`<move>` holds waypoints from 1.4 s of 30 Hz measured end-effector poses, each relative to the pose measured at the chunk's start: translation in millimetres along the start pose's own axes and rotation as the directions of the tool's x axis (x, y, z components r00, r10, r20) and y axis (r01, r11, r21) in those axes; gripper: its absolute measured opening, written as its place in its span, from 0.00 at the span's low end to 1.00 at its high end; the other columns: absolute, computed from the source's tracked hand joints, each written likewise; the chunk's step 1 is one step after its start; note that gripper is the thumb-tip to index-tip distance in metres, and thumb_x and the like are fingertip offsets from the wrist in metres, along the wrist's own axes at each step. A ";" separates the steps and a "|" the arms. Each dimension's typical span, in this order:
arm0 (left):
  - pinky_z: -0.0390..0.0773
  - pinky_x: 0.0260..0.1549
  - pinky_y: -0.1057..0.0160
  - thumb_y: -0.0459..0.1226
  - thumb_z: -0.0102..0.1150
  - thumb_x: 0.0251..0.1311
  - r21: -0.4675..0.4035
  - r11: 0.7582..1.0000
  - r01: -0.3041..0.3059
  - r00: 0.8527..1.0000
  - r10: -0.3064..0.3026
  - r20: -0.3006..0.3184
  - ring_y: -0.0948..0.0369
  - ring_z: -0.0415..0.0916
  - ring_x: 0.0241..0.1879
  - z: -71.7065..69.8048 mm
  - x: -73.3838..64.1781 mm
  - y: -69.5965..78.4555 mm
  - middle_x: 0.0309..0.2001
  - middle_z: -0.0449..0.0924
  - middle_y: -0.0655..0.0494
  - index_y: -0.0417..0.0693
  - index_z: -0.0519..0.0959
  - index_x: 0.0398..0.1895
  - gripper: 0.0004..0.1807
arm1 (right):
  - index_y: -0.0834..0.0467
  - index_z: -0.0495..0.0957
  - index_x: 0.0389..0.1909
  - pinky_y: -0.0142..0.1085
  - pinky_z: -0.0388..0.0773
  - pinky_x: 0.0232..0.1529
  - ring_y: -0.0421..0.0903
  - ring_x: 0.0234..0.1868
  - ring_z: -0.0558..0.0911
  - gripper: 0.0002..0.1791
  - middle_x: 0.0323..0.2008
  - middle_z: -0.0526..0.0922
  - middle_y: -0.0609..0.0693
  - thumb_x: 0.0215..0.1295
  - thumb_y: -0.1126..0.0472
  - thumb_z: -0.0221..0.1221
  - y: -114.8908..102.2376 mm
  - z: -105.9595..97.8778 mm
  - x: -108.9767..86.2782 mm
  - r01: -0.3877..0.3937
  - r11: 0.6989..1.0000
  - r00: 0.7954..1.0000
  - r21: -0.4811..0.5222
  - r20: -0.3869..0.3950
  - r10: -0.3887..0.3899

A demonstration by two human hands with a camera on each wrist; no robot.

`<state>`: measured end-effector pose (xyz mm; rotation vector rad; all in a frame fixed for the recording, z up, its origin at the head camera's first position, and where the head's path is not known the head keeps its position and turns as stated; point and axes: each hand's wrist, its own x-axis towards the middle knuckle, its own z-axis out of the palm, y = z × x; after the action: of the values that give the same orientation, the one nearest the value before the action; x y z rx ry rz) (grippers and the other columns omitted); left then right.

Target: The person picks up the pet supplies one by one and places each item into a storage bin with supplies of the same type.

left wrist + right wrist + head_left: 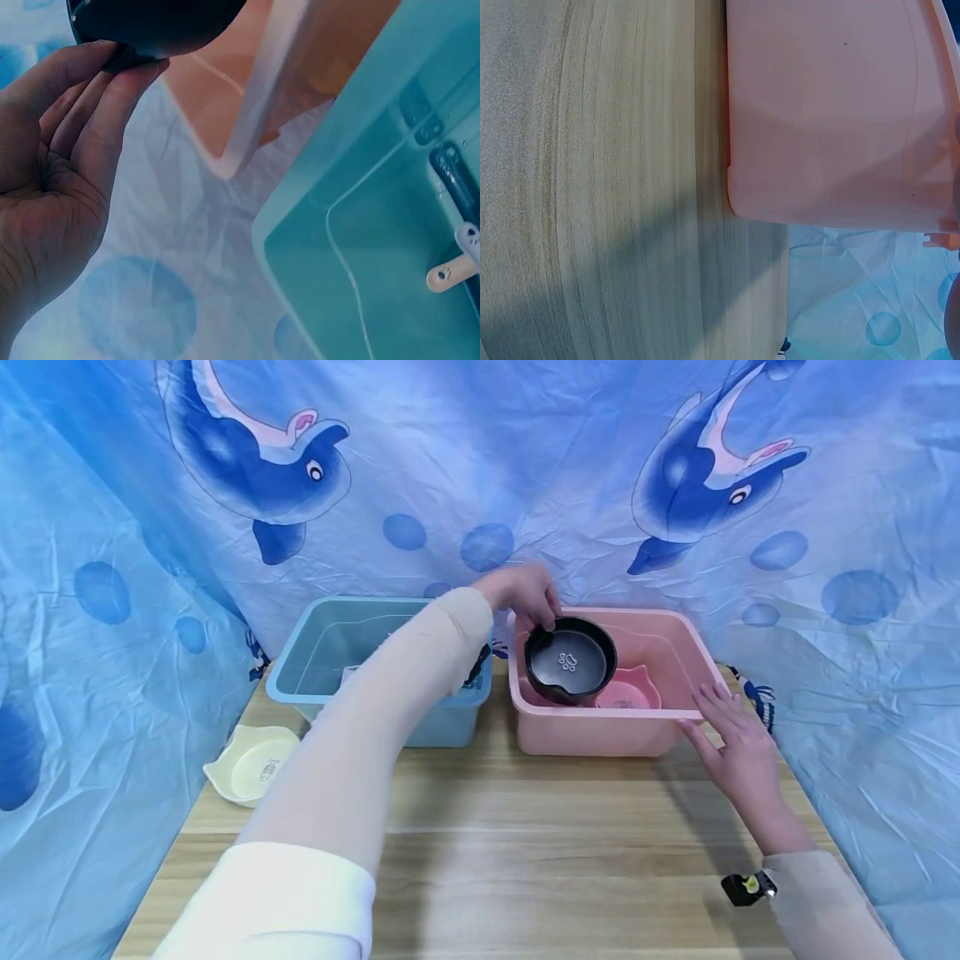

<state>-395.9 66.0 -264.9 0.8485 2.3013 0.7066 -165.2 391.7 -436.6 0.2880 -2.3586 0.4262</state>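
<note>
My left hand [529,594] pinches the rim of a black bowl [572,662] with a paw print on its inside. In the left wrist view, thumb and fingers of the left hand [67,142] meet on the edge of the black bowl [157,22]. It hangs tilted over the left part of the pink bin [600,727]. Inside that bin lies a pink cat-eared bowl [633,687], partly hidden behind the black one. My right hand [731,747] rests on the bin's front right corner, fingers spread over the rim.
To the left stands a blue bin [382,607], partly behind my left arm; in it lie several paw-print handles, one of them cream [448,274]. A cream cat-eared bowl [251,766] sits on the wooden table [540,843] at the left edge. Dolphin-print cloth [570,485] hangs behind.
</note>
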 end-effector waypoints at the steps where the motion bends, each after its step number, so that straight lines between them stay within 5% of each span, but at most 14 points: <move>1: 0.88 0.40 0.65 0.27 0.64 0.68 -0.002 1.000 0.002 1.000 -0.002 0.009 0.64 0.82 0.30 2.5 3.6 0.2 0.36 0.88 0.52 0.36 0.87 0.56 0.15 | 0.59 0.79 0.70 0.51 0.63 0.80 0.61 0.73 0.76 0.33 0.67 0.81 0.61 0.73 0.44 0.67 0.2 -0.4 -0.2 0.003 1.000 1.000 -0.003 -0.004 -0.003; 5: 0.88 0.40 0.64 0.26 0.64 0.67 0.006 1.000 0.006 0.999 -0.006 0.034 0.64 0.81 0.27 12.7 20.0 -1.5 0.28 0.83 0.57 0.35 0.87 0.50 0.10 | 0.57 0.78 0.71 0.52 0.64 0.79 0.60 0.73 0.76 0.33 0.66 0.81 0.60 0.69 0.48 0.71 -0.9 -2.1 -0.1 0.005 1.000 1.000 -0.009 -0.007 -0.005; 10: 0.89 0.44 0.62 0.26 0.65 0.66 0.011 0.999 0.033 0.998 -0.033 0.047 0.63 0.82 0.30 23.4 36.0 -3.6 0.31 0.83 0.56 0.37 0.87 0.47 0.09 | 0.57 0.77 0.71 0.49 0.61 0.81 0.61 0.73 0.76 0.39 0.67 0.80 0.61 0.57 0.61 0.77 -3.3 -3.9 1.1 0.006 1.000 1.000 -0.011 0.005 -0.006; 17: 0.89 0.48 0.60 0.25 0.67 0.65 0.007 0.999 0.052 0.995 -0.052 0.085 0.63 0.81 0.29 36.7 51.6 -5.9 0.30 0.81 0.55 0.38 0.85 0.40 0.04 | 0.61 0.80 0.69 0.49 0.62 0.80 0.61 0.72 0.76 0.34 0.67 0.81 0.60 0.62 0.57 0.75 -5.6 -5.3 0.6 0.000 1.000 1.000 -0.017 0.011 0.000; 27: 0.84 0.28 0.69 0.26 0.69 0.63 0.034 0.989 0.142 0.979 -0.146 0.145 0.64 0.78 0.22 52.5 68.9 -11.1 0.23 0.78 0.55 0.45 0.78 0.28 0.10 | 0.63 0.82 0.66 0.51 0.66 0.78 0.64 0.68 0.80 0.40 0.65 0.83 0.61 0.76 0.31 0.54 -7.4 -5.3 -0.7 0.020 1.000 0.999 0.004 -0.035 -0.019; 36: 0.84 0.29 0.68 0.28 0.70 0.63 0.051 0.984 0.171 0.970 -0.177 0.165 0.63 0.78 0.24 56.9 75.6 -18.1 0.25 0.79 0.54 0.45 0.80 0.28 0.09 | 0.63 0.83 0.64 0.49 0.65 0.78 0.63 0.69 0.80 0.30 0.64 0.83 0.60 0.68 0.50 0.72 -6.0 -5.5 -1.9 0.019 1.000 0.999 0.002 -0.030 -0.019; 42: 0.80 0.22 0.66 0.30 0.72 0.63 0.057 0.970 0.237 0.960 -0.243 0.139 0.61 0.76 0.22 63.6 79.0 -20.1 0.21 0.77 0.53 0.44 0.82 0.28 0.08 | 0.62 0.82 0.66 0.50 0.65 0.78 0.63 0.69 0.80 0.35 0.64 0.83 0.61 0.76 0.37 0.60 -6.7 -5.9 -2.8 0.020 1.000 1.000 -0.003 -0.015 -0.020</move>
<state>-411.0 125.6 -348.0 0.6019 2.2427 0.4780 -157.5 388.0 -433.0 0.3056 -2.3400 0.4144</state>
